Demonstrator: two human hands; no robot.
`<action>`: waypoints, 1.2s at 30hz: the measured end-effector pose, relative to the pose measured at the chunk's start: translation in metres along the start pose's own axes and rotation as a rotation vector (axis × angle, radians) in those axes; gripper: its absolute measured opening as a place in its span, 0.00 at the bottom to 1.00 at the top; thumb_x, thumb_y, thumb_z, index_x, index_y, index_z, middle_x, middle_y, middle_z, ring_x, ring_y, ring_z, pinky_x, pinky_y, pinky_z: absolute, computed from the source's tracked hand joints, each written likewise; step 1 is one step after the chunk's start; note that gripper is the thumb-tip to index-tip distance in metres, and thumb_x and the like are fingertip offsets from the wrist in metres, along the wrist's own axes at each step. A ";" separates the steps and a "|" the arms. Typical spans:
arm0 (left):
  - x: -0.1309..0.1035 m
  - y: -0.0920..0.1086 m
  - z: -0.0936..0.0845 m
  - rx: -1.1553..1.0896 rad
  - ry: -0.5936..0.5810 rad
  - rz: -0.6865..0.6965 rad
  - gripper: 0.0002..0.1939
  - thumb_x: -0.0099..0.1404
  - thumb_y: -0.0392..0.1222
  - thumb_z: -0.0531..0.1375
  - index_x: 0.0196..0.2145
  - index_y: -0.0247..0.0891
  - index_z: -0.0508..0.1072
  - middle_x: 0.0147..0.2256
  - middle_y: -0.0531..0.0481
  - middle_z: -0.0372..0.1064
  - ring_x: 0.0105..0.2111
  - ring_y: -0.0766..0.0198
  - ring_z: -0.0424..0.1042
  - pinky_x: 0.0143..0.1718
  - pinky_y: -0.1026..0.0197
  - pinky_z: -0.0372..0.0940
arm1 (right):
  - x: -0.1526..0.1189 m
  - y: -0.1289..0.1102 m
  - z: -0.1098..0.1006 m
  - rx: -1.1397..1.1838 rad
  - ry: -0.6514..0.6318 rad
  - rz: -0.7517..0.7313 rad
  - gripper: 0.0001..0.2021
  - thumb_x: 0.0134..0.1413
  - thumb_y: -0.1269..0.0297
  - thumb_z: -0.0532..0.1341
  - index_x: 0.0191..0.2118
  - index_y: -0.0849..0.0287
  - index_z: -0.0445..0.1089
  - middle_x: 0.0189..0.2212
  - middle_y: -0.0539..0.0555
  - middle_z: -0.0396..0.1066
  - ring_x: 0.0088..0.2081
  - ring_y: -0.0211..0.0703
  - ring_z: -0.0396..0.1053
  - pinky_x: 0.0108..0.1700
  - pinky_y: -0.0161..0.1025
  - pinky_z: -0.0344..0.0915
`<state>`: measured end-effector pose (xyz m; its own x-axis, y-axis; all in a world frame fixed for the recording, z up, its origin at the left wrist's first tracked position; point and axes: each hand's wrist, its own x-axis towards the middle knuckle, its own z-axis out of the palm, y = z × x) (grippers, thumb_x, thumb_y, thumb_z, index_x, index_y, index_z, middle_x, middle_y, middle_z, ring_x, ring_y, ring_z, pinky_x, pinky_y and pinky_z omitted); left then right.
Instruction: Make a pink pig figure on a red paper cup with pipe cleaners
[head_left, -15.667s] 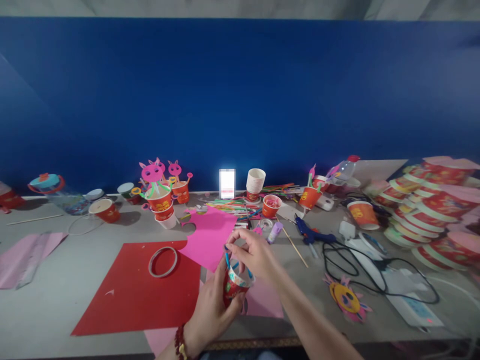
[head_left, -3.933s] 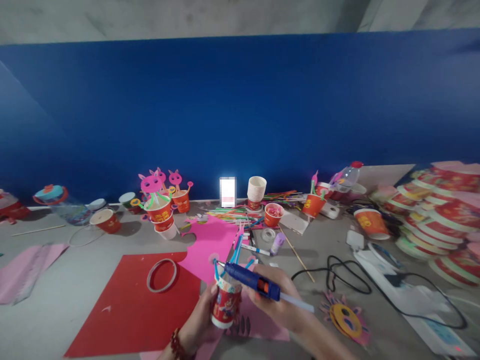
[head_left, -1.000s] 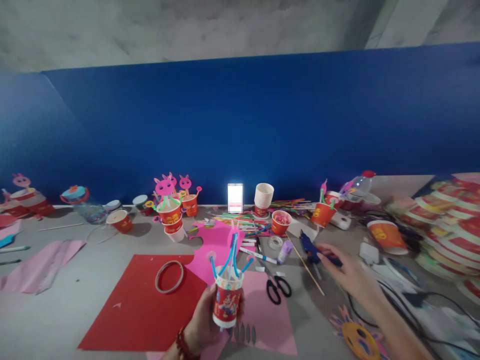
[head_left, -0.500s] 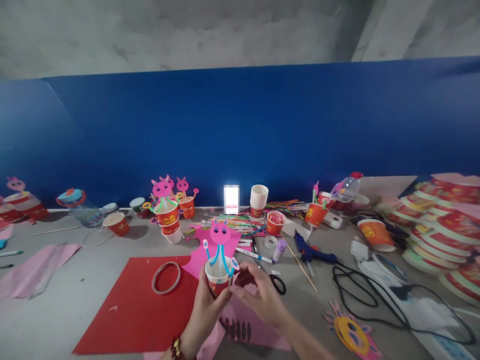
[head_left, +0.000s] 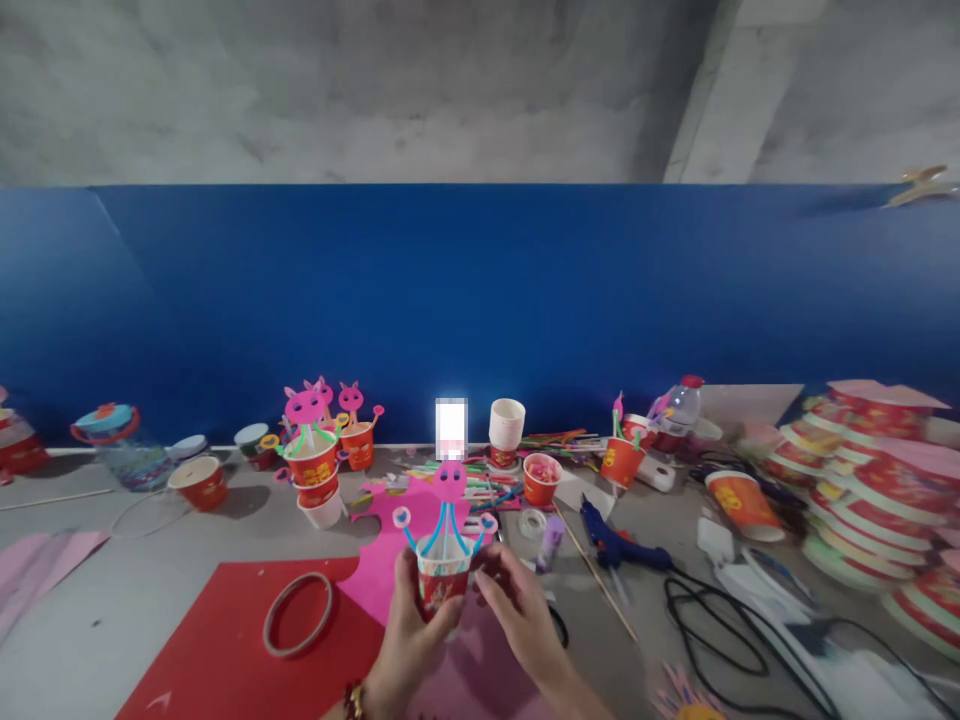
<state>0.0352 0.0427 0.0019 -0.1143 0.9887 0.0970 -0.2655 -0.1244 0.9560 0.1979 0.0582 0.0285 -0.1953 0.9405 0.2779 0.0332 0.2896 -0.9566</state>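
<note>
My left hand (head_left: 416, 625) is wrapped round a red-and-white paper cup (head_left: 441, 588), keeping it upright above the table. Out of the cup rise blue pipe cleaners (head_left: 444, 535), which bear a pink paper face (head_left: 449, 481) with dark eyes. Two side strands end in small discs, one a pale disc (head_left: 403, 517) on the left. Close to the cup's right side is my right hand (head_left: 519, 605), its fingers loosely curved and thumb apart from them. Whether its fingertips touch the cup, I cannot tell.
A red sheet (head_left: 247, 645) with a tape ring (head_left: 298, 615) lies at left; bright pink foam (head_left: 390, 530) is behind the hands. Finished cup figures (head_left: 311, 465) stand at the back left. Rightward are a blue glue gun (head_left: 619, 545), black cable (head_left: 705, 610) and stacked paper bowls (head_left: 870, 500).
The view has tilted up and shifted, so the table things sit lower. The cup has turned so that its face and both side discs show more frontally. My right hand stays beside it.
</note>
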 end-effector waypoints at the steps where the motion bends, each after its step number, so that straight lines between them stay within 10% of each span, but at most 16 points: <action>1: 0.001 -0.009 -0.004 0.042 0.030 -0.013 0.40 0.54 0.45 0.70 0.59 0.43 0.55 0.53 0.42 0.67 0.50 0.51 0.70 0.51 0.55 0.67 | -0.001 -0.001 -0.002 -0.006 0.009 0.000 0.12 0.63 0.53 0.57 0.43 0.56 0.68 0.34 0.53 0.71 0.33 0.42 0.69 0.36 0.37 0.68; 6: -0.003 -0.026 -0.019 0.203 0.079 0.035 0.44 0.53 0.52 0.68 0.61 0.40 0.53 0.57 0.39 0.63 0.54 0.47 0.67 0.53 0.54 0.66 | 0.000 -0.008 -0.007 0.090 0.108 0.036 0.13 0.61 0.51 0.59 0.43 0.56 0.68 0.34 0.52 0.69 0.32 0.41 0.67 0.33 0.35 0.68; 13: -0.015 -0.007 -0.014 0.295 -0.140 0.028 0.38 0.57 0.45 0.66 0.60 0.41 0.53 0.54 0.41 0.66 0.52 0.51 0.69 0.53 0.53 0.65 | 0.005 -0.008 -0.007 0.229 0.204 0.110 0.14 0.56 0.51 0.64 0.37 0.57 0.66 0.28 0.48 0.64 0.26 0.36 0.64 0.26 0.31 0.65; 36: -0.020 -0.024 -0.025 0.415 -0.139 0.085 0.42 0.57 0.49 0.67 0.61 0.38 0.50 0.57 0.34 0.62 0.56 0.44 0.66 0.56 0.46 0.63 | 0.006 -0.010 -0.009 0.219 0.175 0.033 0.12 0.58 0.55 0.63 0.33 0.58 0.68 0.26 0.48 0.62 0.28 0.35 0.59 0.29 0.32 0.60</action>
<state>0.0200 0.0234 -0.0301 0.0181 0.9817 0.1896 0.1495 -0.1901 0.9703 0.2055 0.0630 0.0405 -0.0250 0.9706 0.2394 -0.1800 0.2312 -0.9561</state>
